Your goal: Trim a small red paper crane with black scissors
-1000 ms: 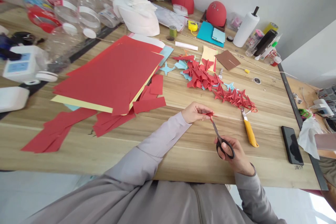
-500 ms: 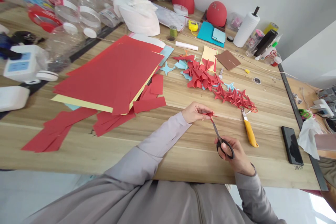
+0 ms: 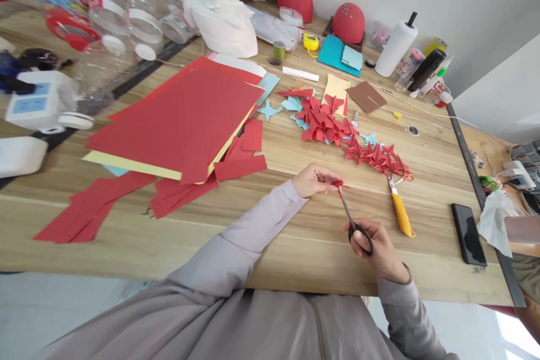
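Observation:
Between the thumb and fingers of my left hand (image 3: pixel 314 180) is a small folded piece of red paper (image 3: pixel 337 183). My right hand (image 3: pixel 377 247) grips black-handled scissors (image 3: pixel 349 215), whose blade tips reach the lower edge of that paper. Whether the blades are cutting into it is too small to tell. Beyond my hands lies a heap of folded red paper stars (image 3: pixel 323 121), and a row of similar red stars (image 3: pixel 375 156) runs to its right. A yellow-handled utility knife (image 3: pixel 401 214) rests just right of the scissors.
Red paper sheets (image 3: pixel 181 118) are stacked at left, with cut red strips (image 3: pixel 88 208) in front. Plastic bottles (image 3: pixel 109 17) crowd the far left. A phone (image 3: pixel 469 233) lies near the right edge. Along the back stand a red dome (image 3: pixel 348 21) and a white bottle (image 3: pixel 396 45).
The scissors' handles have drawn slightly closer together in my right hand. My left hand and the red paper stay in place.

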Available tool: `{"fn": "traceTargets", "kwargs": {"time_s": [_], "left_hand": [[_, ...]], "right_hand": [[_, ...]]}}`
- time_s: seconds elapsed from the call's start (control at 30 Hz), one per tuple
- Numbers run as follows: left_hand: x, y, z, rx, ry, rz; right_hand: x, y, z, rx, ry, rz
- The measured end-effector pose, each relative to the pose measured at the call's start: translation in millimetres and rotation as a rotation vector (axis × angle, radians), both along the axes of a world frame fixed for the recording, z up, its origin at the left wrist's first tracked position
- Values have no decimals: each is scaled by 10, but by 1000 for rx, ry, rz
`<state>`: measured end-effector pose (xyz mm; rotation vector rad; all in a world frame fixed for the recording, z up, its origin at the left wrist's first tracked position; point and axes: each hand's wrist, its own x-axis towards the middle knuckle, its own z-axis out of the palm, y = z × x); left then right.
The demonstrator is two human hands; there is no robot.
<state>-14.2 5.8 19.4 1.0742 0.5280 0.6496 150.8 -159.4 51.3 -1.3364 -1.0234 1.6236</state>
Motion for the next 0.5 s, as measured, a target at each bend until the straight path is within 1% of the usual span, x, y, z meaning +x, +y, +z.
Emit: {"fn": "traceTargets", "kwargs": {"time_s": [0.1, 0.27, 0.3, 0.4, 0.5], "left_hand": [[2, 9, -35, 17, 4, 31], [23, 33, -108, -1, -48, 163], [29, 32, -115, -18, -82, 165], [49, 15, -111, -92, -195, 107], [69, -8, -94, -120, -222, 94]], "right_hand": [[6, -16, 11, -22, 7, -33], [7, -36, 64, -27, 93, -103], [0, -35, 72, -31, 120, -108], [-43, -30, 83, -36, 201, -81], [-99, -28, 81, 9, 257, -56]]}}
